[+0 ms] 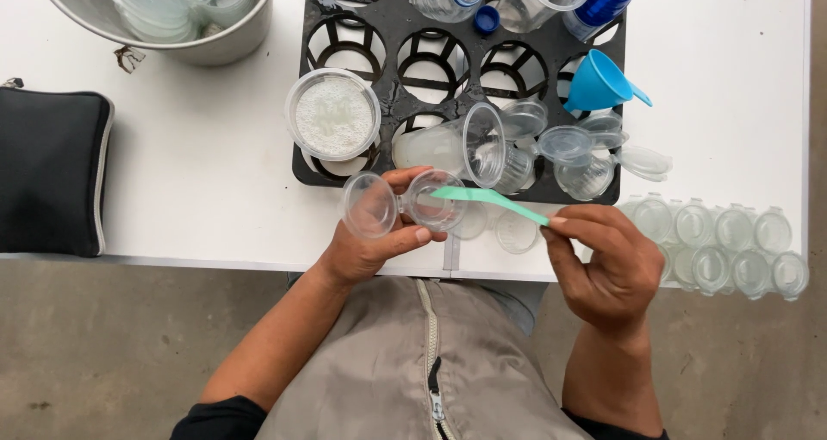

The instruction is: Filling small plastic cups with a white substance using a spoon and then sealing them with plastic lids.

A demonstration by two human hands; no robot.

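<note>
Both hands' grip on cup (pixel 428 204), spatula (pixel 489 201)

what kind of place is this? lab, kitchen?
Likely a makeshift sample-prep bench, not a kitchen: white table over concrete floor, black tray of clear cups, rows of small lidded cups, blue funnel.

I see my left hand (pixel 370 242) at the near table edge, holding a small clear hinged plastic cup (pixel 405 203). To its right, my right hand (pixel 603 263) holds a thin green plastic spatula (pixel 491 201) whose tip lies in that cup. Behind both sits a black plastic tray with round holes (pixel 392 61) on the white table (pixel 198 164). On the tray's left lies a round lidded tub of white granules (pixel 332 115); on its right, a blue plastic funnel (pixel 600 83). Far left rests a black zip pouch (pixel 52 169), behind it a metal bucket (pixel 172 14). Right of my right hand lie rows of small clear lidded cups (pixel 719 246).
</note>
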